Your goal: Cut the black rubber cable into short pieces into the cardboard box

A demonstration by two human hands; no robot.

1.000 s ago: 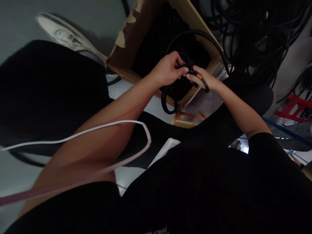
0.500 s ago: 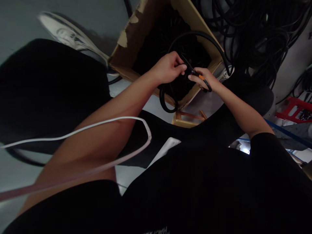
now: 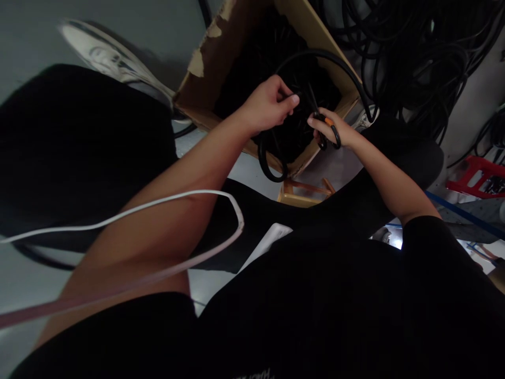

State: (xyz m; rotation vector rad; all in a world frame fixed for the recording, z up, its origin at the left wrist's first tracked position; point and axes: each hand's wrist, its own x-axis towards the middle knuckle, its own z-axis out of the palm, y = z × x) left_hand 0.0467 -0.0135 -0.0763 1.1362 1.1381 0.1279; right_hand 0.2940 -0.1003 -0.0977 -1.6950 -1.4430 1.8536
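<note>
Left hand (image 3: 272, 105) is pinched narrow, contents too dark to tell; right hand (image 3: 333, 126) grips scissors (image 3: 336, 138), both over cardboard box (image 3: 321, 29).

Black, brown, white and red
The big box (image 3: 194, 103) is brown, the scissors (image 3: 324, 131) are black and orange, the bent cord (image 3: 177, 195) is white and pinkish, the frame (image 3: 475, 178) red.
</note>
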